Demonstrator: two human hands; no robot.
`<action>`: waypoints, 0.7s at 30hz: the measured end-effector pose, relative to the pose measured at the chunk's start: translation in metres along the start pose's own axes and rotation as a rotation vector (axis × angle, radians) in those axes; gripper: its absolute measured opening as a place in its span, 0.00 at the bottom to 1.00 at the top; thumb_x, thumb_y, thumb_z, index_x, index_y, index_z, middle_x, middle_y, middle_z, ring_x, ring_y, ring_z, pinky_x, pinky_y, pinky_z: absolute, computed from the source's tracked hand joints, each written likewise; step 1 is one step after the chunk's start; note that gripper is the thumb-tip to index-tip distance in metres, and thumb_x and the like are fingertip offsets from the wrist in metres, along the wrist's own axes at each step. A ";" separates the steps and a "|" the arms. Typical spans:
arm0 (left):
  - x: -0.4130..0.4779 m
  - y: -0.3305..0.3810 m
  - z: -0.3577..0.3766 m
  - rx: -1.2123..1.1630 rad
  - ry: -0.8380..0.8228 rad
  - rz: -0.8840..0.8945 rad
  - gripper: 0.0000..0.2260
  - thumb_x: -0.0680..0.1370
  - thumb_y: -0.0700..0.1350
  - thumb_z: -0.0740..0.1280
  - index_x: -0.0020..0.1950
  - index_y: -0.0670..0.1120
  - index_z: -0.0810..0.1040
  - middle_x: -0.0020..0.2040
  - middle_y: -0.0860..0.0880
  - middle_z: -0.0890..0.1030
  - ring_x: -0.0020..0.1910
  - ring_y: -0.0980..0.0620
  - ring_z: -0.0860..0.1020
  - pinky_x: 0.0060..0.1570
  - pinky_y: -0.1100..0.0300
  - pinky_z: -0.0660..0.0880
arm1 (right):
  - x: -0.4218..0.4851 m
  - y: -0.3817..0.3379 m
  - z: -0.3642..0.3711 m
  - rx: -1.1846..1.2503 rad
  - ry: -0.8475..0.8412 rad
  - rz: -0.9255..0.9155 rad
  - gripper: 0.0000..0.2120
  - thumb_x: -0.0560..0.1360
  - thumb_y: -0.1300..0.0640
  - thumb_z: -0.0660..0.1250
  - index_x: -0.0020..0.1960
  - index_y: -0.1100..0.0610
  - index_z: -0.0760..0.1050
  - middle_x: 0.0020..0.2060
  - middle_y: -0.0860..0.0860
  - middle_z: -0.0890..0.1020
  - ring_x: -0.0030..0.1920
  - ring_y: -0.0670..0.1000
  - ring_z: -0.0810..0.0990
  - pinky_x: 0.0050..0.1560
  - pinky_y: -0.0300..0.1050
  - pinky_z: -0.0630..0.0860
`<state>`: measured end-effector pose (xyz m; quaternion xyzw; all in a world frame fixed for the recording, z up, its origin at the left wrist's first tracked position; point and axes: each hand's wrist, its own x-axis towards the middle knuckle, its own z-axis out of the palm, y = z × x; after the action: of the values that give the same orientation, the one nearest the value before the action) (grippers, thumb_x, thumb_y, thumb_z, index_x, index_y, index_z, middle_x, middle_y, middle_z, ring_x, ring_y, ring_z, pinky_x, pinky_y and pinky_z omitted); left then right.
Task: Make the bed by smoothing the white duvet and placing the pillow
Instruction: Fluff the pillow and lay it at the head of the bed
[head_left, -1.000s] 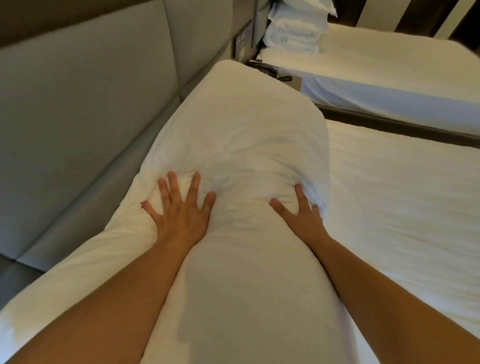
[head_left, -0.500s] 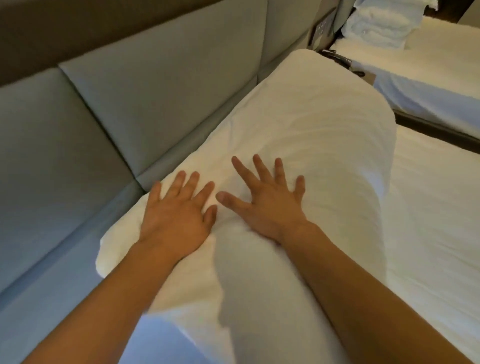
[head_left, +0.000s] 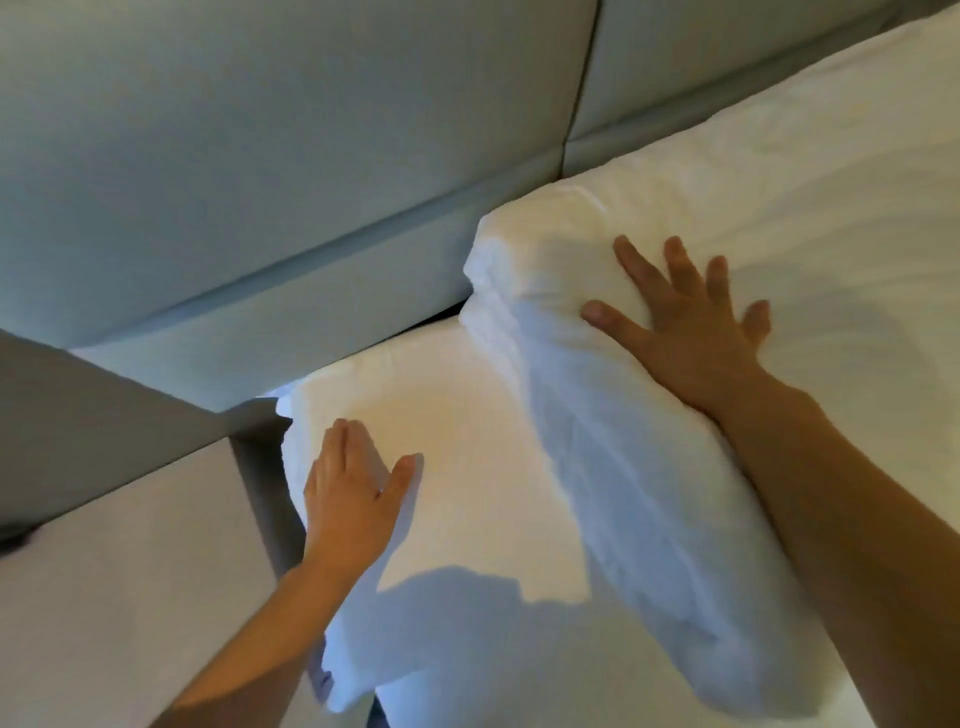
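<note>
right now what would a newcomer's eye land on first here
The right hand lies spread flat on the end of the white pillow, centre right. Lower left, the left hand lies flat on the duvet by the bed's corner. The grey padded headboard fills the top.

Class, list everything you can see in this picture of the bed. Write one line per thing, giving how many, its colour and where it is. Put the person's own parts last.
pillow: one, white, upper right, lying along the foot of the headboard.
duvet: one, white, centre and bottom, reaching the bed's left edge.
headboard: one, pale grey, padded panels with seams, across the top.
bedside ledge: one, grey-beige, lower left, next to the bed's edge.
left hand: one, flat on the duvet near its left corner, fingers straight and together.
right hand: one, fingers spread, pressing on the pillow's left end.
</note>
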<state>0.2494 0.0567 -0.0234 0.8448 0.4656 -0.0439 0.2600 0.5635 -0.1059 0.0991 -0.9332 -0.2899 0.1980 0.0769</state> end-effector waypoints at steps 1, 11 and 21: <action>-0.007 -0.006 0.006 0.047 0.022 -0.027 0.38 0.76 0.73 0.57 0.75 0.46 0.62 0.74 0.44 0.66 0.72 0.38 0.69 0.69 0.36 0.68 | -0.007 -0.008 0.009 -0.027 0.009 -0.008 0.45 0.63 0.13 0.39 0.77 0.24 0.36 0.84 0.44 0.42 0.83 0.61 0.39 0.75 0.78 0.42; -0.026 -0.025 0.008 -0.521 -0.043 -0.760 0.54 0.61 0.77 0.72 0.71 0.38 0.68 0.52 0.44 0.80 0.49 0.41 0.81 0.43 0.50 0.79 | -0.064 -0.035 0.067 -0.183 0.135 0.005 0.49 0.66 0.14 0.41 0.78 0.34 0.27 0.84 0.52 0.38 0.83 0.64 0.37 0.75 0.78 0.44; -0.064 0.016 -0.058 -1.032 -0.014 -0.566 0.17 0.73 0.51 0.78 0.56 0.45 0.79 0.47 0.43 0.85 0.46 0.42 0.84 0.48 0.47 0.83 | -0.058 -0.042 0.065 -0.242 0.101 0.032 0.57 0.61 0.12 0.48 0.79 0.35 0.27 0.84 0.54 0.37 0.82 0.67 0.38 0.74 0.80 0.45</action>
<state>0.2160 0.0287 0.0535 0.4514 0.6323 0.1152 0.6190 0.4710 -0.1029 0.0695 -0.9490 -0.2924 0.1157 -0.0248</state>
